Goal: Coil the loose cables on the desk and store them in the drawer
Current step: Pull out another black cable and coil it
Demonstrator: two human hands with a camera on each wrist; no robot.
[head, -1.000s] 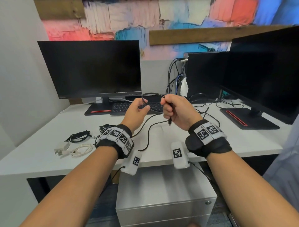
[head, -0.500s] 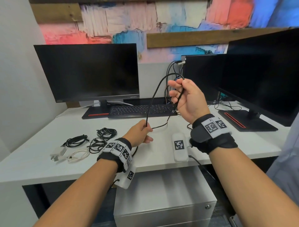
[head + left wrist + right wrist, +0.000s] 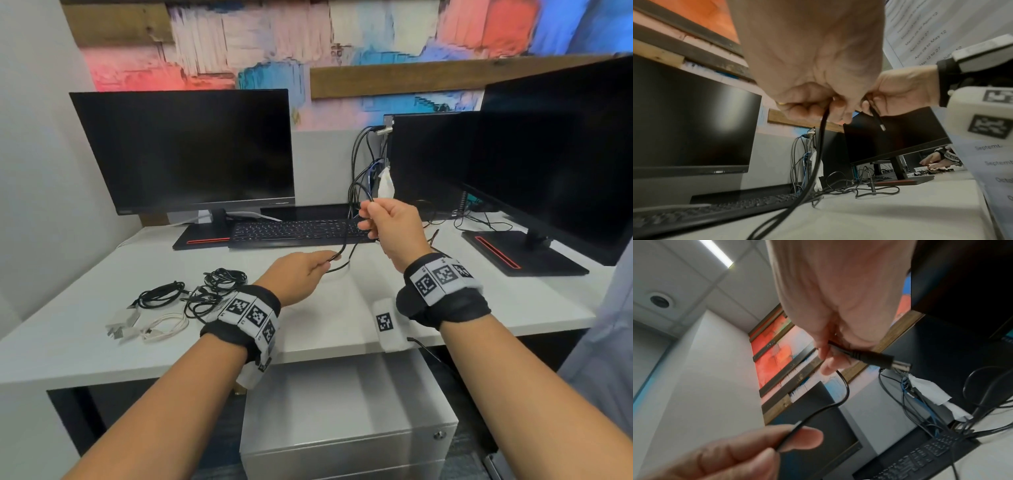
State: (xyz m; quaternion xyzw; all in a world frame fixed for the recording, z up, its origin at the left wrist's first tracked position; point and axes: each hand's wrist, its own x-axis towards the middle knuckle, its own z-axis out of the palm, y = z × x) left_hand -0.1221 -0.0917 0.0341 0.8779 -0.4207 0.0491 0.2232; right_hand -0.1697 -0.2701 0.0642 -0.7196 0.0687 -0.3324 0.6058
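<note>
A thin black cable (image 3: pixel 346 240) runs between both hands above the white desk (image 3: pixel 102 346). My right hand (image 3: pixel 387 222) is raised in front of the keyboard and pinches the cable near its plug (image 3: pixel 877 359). My left hand (image 3: pixel 308 270), lower and nearer, pinches the same cable (image 3: pixel 822 138) between thumb and fingers; the rest trails down onto the desk. Black coiled cables (image 3: pixel 205 291) and a white cable with a charger (image 3: pixel 150 327) lie on the desk's left. A grey drawer cabinet (image 3: pixel 346 418) stands under the desk, shut.
Three black monitors stand on the desk, one on the left (image 3: pixel 191 150) and two on the right (image 3: pixel 561 147). A black keyboard (image 3: pixel 294 229) lies behind my hands. Tangled monitor cables (image 3: pixel 366 171) hang at the back. Another person's hands (image 3: pixel 937 160) work further along.
My right hand has come down and slightly right from its raised position, while the left hand moved forward along the cable. The tall loop between the hands has shortened.
</note>
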